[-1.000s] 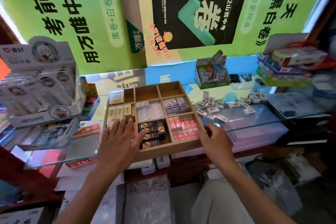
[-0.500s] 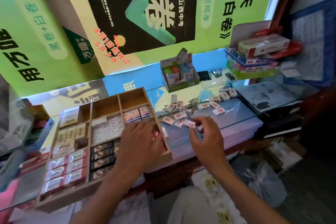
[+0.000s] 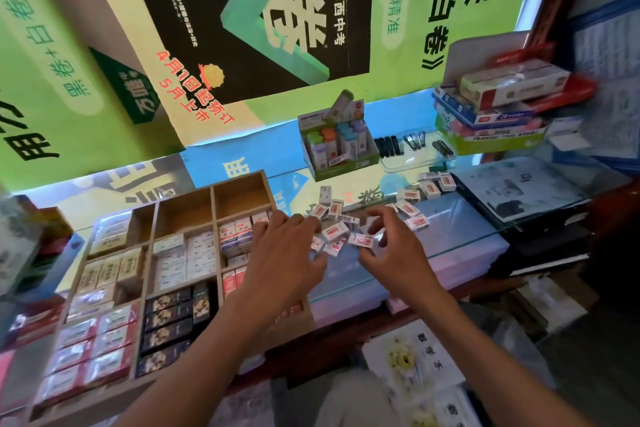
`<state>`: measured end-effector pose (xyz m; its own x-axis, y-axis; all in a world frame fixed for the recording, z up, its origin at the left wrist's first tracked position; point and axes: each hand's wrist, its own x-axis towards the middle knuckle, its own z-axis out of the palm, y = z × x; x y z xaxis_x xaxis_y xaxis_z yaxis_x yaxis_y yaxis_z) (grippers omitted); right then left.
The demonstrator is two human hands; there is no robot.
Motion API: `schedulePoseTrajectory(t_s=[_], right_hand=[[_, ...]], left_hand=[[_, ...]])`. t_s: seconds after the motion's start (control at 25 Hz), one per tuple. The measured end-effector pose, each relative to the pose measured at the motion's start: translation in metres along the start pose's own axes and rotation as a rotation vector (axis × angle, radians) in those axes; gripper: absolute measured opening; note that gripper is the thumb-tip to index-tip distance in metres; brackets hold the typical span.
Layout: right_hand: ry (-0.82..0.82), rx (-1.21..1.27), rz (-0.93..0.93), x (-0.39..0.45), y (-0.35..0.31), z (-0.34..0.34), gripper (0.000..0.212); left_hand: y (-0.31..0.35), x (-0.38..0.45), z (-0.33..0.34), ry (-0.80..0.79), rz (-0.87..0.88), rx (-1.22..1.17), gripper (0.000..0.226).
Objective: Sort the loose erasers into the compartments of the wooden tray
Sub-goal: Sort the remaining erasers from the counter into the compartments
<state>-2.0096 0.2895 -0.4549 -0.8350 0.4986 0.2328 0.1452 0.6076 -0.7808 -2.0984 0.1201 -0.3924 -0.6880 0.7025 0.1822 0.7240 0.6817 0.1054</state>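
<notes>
Red-and-white wrapped loose erasers (image 3: 335,229) scattered over the glass surface (image 3: 460,218) right of centre, nearest ones bunched just beyond both hands, a few more strung toward the upper right of the cluster. Wooden tray (image 3: 242,184) at left of centre, most compartments packed in rows, the two at its top right corner looking bare. Left hand (image 3: 284,253) reaching over the tray's right edge, fingers spread and slack, tips touching or almost touching the nearest erasers, gripping nothing visible. Right hand (image 3: 391,246) just beside it, fingers curled toward the same bunch; whether an eraser is already pinched, impossible to tell. Step in hand, by the look of it: gathering from the pile. Next move probably calls for closing on a few, carrying them left and dropping them into a matching or bare compartment, without knocking others off the front edge.
</notes>
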Motion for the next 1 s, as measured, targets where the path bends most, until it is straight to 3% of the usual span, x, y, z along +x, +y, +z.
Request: schedulePoseTrajectory(t_s=[0.12, 0.2, 0.32, 0.48, 0.68, 0.76, 0.88, 1.0], right_hand=[[0.057, -0.025, -0.067, 0.000, 0.001, 0.007, 0.057], [0.041, -0.078, -0.091, 0.002, 0.005, 0.010, 0.063], [-0.016, -0.086, -0.051, 0.006, 0.009, 0.009, 0.069], [-0.003, -0.025, 0.036, 0.008, 0.005, 0.005, 0.059], [-0.027, 0.065, 0.026, 0.004, 0.000, -0.002, 0.050], [-0.051, 0.124, 0.026, 0.004, -0.001, -0.007, 0.048], [-0.034, 0.171, 0.048, 0.005, 0.001, -0.011, 0.047], [-0.033, 0.144, 0.020, 0.004, 0.001, -0.009, 0.049]], left_hand=[[0.013, 0.026, 0.011, -0.030, 0.006, 0.009, 0.050], [0.018, 0.037, 0.022, -0.097, 0.014, 0.004, 0.045], [0.014, 0.042, 0.030, -0.032, -0.030, -0.112, 0.039], [-0.011, 0.045, 0.017, 0.054, -0.141, -0.378, 0.035], [-0.026, 0.046, 0.009, 0.087, -0.177, -0.459, 0.027], [-0.024, 0.046, 0.008, 0.062, -0.171, -0.379, 0.027], [-0.011, 0.046, 0.012, 0.041, -0.049, -0.042, 0.033], [0.009, 0.039, 0.025, -0.096, 0.027, 0.108, 0.041]])
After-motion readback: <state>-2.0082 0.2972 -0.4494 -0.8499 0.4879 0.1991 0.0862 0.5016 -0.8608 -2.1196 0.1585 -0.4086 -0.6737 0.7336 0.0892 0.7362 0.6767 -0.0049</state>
